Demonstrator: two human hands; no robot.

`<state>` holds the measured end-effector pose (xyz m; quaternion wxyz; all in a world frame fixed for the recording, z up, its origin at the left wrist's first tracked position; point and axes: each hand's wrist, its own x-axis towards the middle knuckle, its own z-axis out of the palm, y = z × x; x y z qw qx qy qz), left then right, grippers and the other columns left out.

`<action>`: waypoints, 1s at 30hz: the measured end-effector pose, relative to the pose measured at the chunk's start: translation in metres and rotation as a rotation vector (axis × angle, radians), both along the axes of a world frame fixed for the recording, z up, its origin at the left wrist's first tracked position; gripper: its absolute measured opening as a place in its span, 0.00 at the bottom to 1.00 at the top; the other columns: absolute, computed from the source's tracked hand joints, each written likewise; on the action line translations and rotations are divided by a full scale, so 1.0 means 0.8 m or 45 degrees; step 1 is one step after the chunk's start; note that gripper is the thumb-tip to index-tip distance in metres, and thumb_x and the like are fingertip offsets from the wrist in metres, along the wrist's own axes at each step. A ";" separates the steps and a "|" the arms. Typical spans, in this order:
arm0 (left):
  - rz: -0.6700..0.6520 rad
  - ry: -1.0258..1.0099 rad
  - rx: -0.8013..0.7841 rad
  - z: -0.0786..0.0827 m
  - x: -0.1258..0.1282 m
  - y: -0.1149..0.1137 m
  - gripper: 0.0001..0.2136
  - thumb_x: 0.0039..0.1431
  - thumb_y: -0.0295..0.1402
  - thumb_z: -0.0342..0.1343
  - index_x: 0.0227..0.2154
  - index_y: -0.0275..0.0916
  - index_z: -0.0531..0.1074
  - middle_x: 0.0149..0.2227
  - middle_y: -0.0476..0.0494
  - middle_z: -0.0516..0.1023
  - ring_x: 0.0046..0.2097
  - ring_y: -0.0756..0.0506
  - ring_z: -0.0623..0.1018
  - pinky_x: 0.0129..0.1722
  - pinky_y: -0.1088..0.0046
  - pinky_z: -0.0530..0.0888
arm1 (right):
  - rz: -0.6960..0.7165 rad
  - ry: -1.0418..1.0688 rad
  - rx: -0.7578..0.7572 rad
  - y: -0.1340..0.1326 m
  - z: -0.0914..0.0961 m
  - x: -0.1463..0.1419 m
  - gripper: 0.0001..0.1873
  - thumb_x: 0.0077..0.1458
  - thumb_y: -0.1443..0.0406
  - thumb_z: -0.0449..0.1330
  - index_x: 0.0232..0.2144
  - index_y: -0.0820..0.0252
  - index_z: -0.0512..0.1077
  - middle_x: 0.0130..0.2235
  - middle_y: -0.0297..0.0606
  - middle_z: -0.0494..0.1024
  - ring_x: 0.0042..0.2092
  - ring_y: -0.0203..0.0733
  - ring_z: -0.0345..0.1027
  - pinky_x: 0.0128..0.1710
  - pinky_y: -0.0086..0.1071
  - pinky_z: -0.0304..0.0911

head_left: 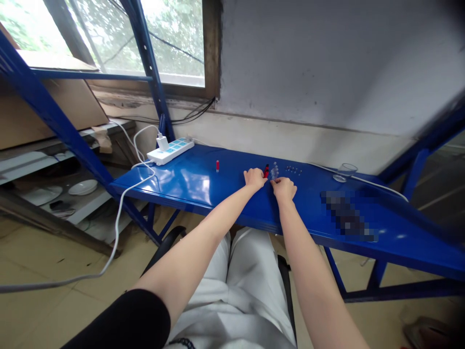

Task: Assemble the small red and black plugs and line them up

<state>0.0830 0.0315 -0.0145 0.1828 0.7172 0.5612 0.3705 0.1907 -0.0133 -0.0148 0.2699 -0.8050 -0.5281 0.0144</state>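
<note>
My left hand (255, 178) is closed at the middle of the blue table (232, 194), its fingers round a small red tube-like thing (266, 171) with a dark top. Just to the right, my right hand (285, 188) is in a pinch; whatever its fingertips hold is too small to make out. Beyond those fingertips stands a cluster of small clear pieces (275, 169), perhaps glass or plastic. Several tiny bead-like bits (294, 170) lie in rows to the right of it. A second small red tube (217, 166) with a pale end stands upright to the left.
A white power strip (170, 151) with a plugged-in adapter sits at the table's left end, its cable (116, 228) hanging to the floor. At the right are a clear glass (344, 172), a thin white cable, and a dark pixelated object (347, 215). Blue frame posts flank the table.
</note>
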 end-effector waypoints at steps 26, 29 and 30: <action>0.039 1.042 0.185 0.047 -0.214 0.004 0.22 0.64 0.41 0.35 0.55 0.35 0.58 0.43 0.33 0.73 0.45 0.38 0.73 0.42 0.65 0.64 | 0.038 0.054 0.443 -0.023 0.010 -0.014 0.14 0.53 0.60 0.48 0.41 0.61 0.60 0.33 0.41 0.71 0.37 0.47 0.66 0.41 0.41 0.54; 0.025 0.942 0.076 0.035 -0.214 0.008 0.18 0.64 0.37 0.33 0.49 0.34 0.62 0.38 0.34 0.75 0.41 0.39 0.75 0.39 0.66 0.66 | 0.060 0.041 0.512 -0.022 0.009 -0.012 0.13 0.52 0.61 0.48 0.40 0.61 0.61 0.29 0.38 0.70 0.34 0.45 0.65 0.40 0.40 0.55; 0.043 0.884 0.072 0.032 -0.212 0.009 0.17 0.64 0.36 0.34 0.47 0.34 0.62 0.37 0.34 0.75 0.41 0.39 0.76 0.38 0.67 0.66 | 0.077 0.040 0.541 -0.022 0.008 -0.012 0.13 0.53 0.61 0.48 0.40 0.61 0.61 0.28 0.37 0.69 0.33 0.44 0.65 0.39 0.39 0.55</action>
